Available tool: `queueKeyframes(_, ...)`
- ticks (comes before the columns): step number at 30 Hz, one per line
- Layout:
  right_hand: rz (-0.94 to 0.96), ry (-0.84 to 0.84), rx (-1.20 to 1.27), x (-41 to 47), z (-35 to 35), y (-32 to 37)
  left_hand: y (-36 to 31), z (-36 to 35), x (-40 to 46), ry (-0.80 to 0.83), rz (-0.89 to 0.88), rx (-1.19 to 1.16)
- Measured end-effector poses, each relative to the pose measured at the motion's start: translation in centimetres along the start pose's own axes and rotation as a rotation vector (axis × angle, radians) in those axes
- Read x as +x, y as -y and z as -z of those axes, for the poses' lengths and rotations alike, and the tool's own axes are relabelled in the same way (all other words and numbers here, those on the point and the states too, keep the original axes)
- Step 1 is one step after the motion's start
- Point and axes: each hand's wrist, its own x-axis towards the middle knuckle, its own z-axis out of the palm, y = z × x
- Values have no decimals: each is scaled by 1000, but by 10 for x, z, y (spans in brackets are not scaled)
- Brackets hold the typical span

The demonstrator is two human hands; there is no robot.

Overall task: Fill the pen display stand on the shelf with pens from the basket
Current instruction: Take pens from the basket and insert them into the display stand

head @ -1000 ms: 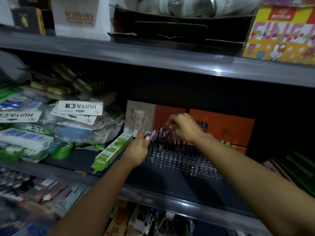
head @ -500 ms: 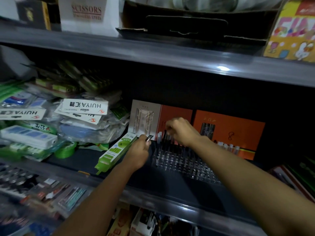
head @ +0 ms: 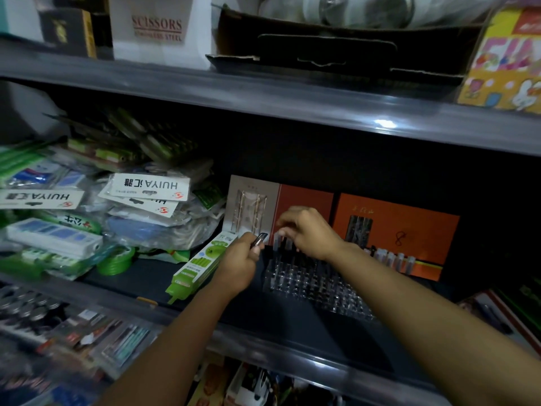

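Right hand (head: pixel 307 234) stayed at stand (head: pixel 316 285) | held pens (head: pixel 259 239) mostly hidden

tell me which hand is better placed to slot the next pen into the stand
Right. The right hand is already over the stand at its back row; the left hand grips spare pens beside it.

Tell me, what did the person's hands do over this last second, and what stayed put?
The right hand went on working at the back left rows of the clear pen display stand, fingers curled down onto the pens standing there; whether one was let go is unclear. The left hand stayed beside the stand, still gripping dark pens. The stand, the green package and the orange boxes did not move.
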Motion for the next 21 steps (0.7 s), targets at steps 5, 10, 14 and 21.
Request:
queueKeyframes(5, -4, 36, 159, -9, 6, 18, -16, -5, -6, 49, -53, 1)
queueKeyframes(10, -77, 41, 235, -19, 16, 25, -29, -7, -14, 76, -68, -3)
queueKeyframes(14, -129, 19, 236, -25, 27, 31, -33, -5, -16, 98, -72, 124)
queueKeyframes(21, -236, -88, 202, -25, 47, 26, -17, 5, -16, 78, -19, 422)
